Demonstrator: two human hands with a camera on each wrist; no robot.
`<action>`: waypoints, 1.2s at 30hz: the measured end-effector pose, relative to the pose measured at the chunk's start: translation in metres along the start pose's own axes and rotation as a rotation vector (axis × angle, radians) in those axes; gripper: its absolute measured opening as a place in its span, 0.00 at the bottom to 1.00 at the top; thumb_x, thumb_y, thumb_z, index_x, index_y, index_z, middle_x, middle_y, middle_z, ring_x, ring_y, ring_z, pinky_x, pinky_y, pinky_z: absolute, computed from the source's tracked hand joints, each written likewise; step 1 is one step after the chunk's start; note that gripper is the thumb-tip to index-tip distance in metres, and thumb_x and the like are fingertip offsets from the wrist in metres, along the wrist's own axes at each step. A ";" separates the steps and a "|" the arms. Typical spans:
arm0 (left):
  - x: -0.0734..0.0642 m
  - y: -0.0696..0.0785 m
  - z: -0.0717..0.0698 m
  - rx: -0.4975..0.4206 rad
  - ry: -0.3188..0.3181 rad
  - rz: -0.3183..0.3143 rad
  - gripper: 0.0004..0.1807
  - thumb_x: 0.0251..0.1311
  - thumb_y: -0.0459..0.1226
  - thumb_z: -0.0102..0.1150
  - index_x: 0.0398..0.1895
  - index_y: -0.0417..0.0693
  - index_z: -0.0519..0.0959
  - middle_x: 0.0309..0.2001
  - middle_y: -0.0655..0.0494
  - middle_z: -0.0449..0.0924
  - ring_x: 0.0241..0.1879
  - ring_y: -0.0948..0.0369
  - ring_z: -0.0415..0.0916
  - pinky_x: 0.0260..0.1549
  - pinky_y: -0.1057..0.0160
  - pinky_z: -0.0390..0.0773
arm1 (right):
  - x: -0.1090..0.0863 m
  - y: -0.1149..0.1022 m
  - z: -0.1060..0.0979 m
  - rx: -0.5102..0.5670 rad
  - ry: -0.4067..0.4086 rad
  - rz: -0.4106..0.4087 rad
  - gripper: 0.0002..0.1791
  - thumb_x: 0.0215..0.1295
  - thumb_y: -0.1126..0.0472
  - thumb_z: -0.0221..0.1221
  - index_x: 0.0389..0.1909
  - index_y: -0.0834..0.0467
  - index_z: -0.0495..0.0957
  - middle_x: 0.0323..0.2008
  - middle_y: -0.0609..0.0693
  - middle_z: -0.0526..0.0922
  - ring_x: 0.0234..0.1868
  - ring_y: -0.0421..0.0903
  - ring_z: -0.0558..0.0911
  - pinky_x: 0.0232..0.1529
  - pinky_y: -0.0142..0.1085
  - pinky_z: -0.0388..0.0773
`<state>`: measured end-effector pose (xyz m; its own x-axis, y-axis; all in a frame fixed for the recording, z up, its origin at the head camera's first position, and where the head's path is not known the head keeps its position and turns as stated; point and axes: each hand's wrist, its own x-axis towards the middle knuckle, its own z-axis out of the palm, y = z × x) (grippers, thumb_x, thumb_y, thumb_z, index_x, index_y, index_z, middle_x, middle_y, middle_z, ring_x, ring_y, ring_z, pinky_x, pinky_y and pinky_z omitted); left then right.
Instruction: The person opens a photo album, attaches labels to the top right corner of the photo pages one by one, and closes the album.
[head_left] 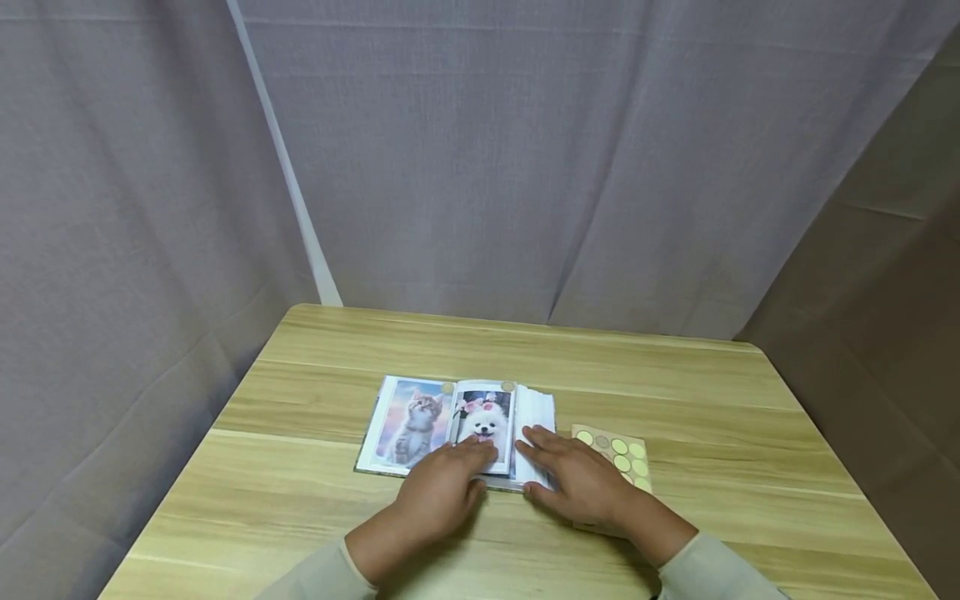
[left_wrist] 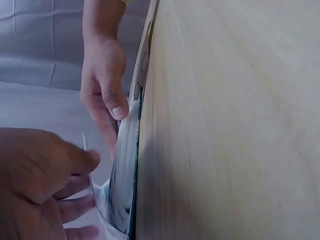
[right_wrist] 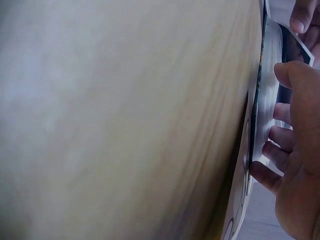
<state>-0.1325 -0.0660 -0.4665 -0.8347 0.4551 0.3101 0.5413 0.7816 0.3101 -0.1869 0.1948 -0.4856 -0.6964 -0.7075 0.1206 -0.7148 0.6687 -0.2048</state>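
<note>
A small photo album [head_left: 367,461] lies spread on the table, a kitten photo [head_left: 415,425] on its left side. One leaf with a white dog photo [head_left: 482,417] stands slightly raised over the thick stack of pages [head_left: 534,408]. My left hand [head_left: 438,492] rests its extended fingers on the dog photo's lower part; its thumb is apart, near the leaf's lower edge [left_wrist: 93,182]. On the page stack's right part lie the spread fingers of my right hand [head_left: 585,483], its thumb by the near edge. Palms partly hide the lower pages.
A tan card with rows of yellow round stickers [head_left: 637,451] sits right of the album, partly beneath my right hand and wrist. Pale round stickers [head_left: 507,386] mark the pages' top corners. Grey curtains [head_left: 480,167] hang behind and beside the wooden table [head_left: 712,417].
</note>
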 end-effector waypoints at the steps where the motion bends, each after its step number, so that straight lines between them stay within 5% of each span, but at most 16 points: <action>1: 0.001 -0.001 0.000 -0.010 0.029 0.001 0.24 0.61 0.34 0.67 0.62 0.48 0.81 0.62 0.55 0.81 0.63 0.55 0.77 0.61 0.50 0.76 | 0.000 0.000 0.000 0.002 0.002 0.000 0.37 0.73 0.38 0.56 0.74 0.54 0.69 0.76 0.54 0.64 0.76 0.53 0.63 0.69 0.54 0.66; 11: 0.004 -0.008 -0.002 -0.027 0.121 -0.051 0.16 0.65 0.34 0.66 0.55 0.52 0.85 0.53 0.58 0.86 0.50 0.57 0.85 0.49 0.57 0.83 | -0.001 0.001 0.000 0.009 0.001 0.004 0.37 0.73 0.36 0.55 0.74 0.54 0.70 0.76 0.54 0.65 0.75 0.53 0.64 0.68 0.55 0.67; 19: 0.002 -0.012 -0.009 -0.013 0.181 -0.032 0.17 0.62 0.33 0.67 0.55 0.52 0.85 0.50 0.57 0.87 0.48 0.57 0.85 0.47 0.56 0.83 | 0.000 0.000 -0.001 0.013 0.000 0.006 0.37 0.73 0.38 0.57 0.74 0.55 0.69 0.75 0.55 0.65 0.75 0.53 0.64 0.68 0.55 0.67; 36: -0.004 -0.016 -0.012 0.012 0.403 -0.115 0.34 0.51 0.27 0.62 0.66 0.47 0.76 0.51 0.53 0.84 0.35 0.59 0.83 0.26 0.59 0.80 | -0.002 0.000 -0.003 0.032 -0.026 0.006 0.37 0.75 0.39 0.55 0.76 0.56 0.67 0.77 0.56 0.62 0.76 0.54 0.61 0.69 0.57 0.65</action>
<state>-0.1366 -0.0856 -0.4619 -0.7821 0.1630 0.6014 0.4435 0.8236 0.3535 -0.1853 0.1969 -0.4829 -0.6984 -0.7095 0.0941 -0.7079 0.6655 -0.2367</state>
